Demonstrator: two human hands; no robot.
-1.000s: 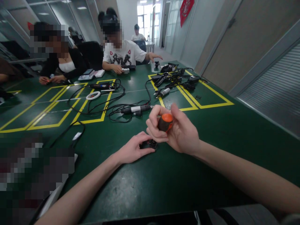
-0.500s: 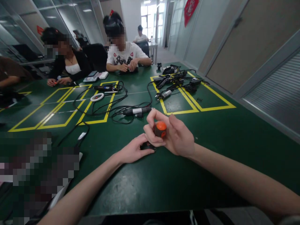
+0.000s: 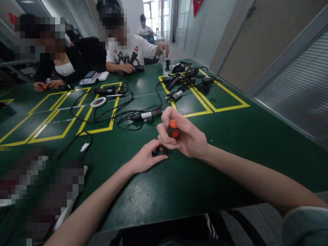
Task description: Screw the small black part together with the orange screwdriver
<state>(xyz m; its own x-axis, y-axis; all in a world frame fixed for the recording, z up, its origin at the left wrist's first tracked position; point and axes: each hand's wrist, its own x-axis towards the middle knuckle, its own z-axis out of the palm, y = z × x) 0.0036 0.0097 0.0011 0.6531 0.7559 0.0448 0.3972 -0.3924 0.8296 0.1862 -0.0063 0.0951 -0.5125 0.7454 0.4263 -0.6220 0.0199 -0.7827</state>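
My right hand (image 3: pixel 191 136) is closed around a screwdriver (image 3: pixel 173 128) with an orange and black handle, its butt end facing me. The lower end of the screwdriver is hidden behind my fingers. Just below and to the left, my left hand (image 3: pixel 145 157) pinches a small black part (image 3: pixel 166 151) against the green table (image 3: pixel 143 194). Fingers cover most of that part, so its shape does not show fully. The right hand is directly above it; whether the screwdriver's tip touches the part cannot be seen.
Beyond my hands lies a black and grey corded tool (image 3: pixel 146 116). A white ring (image 3: pixel 98 101) sits among cables to the left. Black devices and cords (image 3: pixel 179 80) are heaped at the far right. Pixelated items (image 3: pixel 64 191) lie near left. Co-workers sit across the table.
My view has shifted a little, and the screwdriver handle leans slightly differently in my right hand. Across the table, a co-worker in a white T-shirt has reached an arm toward a small black object.
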